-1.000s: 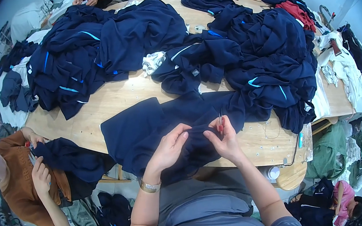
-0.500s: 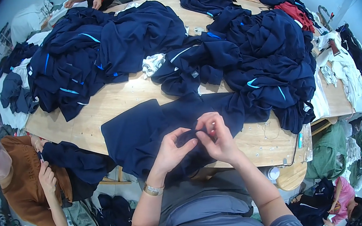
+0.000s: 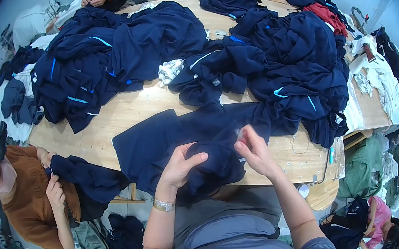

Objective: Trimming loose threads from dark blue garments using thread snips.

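Note:
A dark navy garment point(image 3: 217, 165) lies over the near edge of the table, bunched up in front of me. My left hand point(image 3: 181, 167) is closed on its raised fold, thumb on top. To the right of that fold, apart from the cloth, my right hand point(image 3: 255, 153) is closed in a pinch. Its fingertips are smeared by motion, and a small pale thing at them is too blurred to name. A small white tag shows on the garment's right side. The flat part of the garment spreads away from me across the wood.
Large navy garment piles point(image 3: 158, 39) cover the far side of the wooden table point(image 3: 131, 103). A white cloth scrap point(image 3: 170, 71) lies between them. A turquoise pen-like tool point(image 3: 331, 154) sits at the right edge. A co-worker in brown point(image 3: 32, 197) handles navy cloth at left; others work across the table.
My right hand has moved right, away from the cloth it was pinching beside my left hand. The left hand has lowered slightly, and the garment's bunched part now shows between them.

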### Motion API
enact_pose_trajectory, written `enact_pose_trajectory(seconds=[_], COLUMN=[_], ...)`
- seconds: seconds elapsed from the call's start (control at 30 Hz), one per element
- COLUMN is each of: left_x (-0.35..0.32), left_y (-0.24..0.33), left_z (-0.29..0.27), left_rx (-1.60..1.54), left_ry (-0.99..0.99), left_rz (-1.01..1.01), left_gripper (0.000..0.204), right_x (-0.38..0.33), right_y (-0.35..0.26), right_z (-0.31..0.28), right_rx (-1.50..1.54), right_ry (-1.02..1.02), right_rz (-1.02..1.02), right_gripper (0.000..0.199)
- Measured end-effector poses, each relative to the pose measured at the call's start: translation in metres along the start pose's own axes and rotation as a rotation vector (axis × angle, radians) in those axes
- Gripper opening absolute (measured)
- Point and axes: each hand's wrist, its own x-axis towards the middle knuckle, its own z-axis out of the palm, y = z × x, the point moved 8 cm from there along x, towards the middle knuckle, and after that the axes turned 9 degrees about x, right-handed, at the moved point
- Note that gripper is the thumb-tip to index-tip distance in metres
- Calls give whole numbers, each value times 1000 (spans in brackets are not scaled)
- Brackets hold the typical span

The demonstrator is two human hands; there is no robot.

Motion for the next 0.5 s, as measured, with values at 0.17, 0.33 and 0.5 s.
enact_pose_trajectory(seconds=[0.17, 0.33, 0.5], left_x=[0, -1, -1], left_y=[4, 5, 9], left_z=[3, 6, 9], left_rx=[-33, -12, 129], left_ry=[0, -25, -55], left_rz=[-10, -4, 36], left_gripper=[25, 23, 22], right_x=[-6, -6, -2], right_y=[-5, -11, -19], right_z=[6, 14, 19], right_rx=[-328, -483, -472], right_ry=[-168, -267, -270], right_rz=[22, -28, -44], right_gripper=[35, 33, 35])
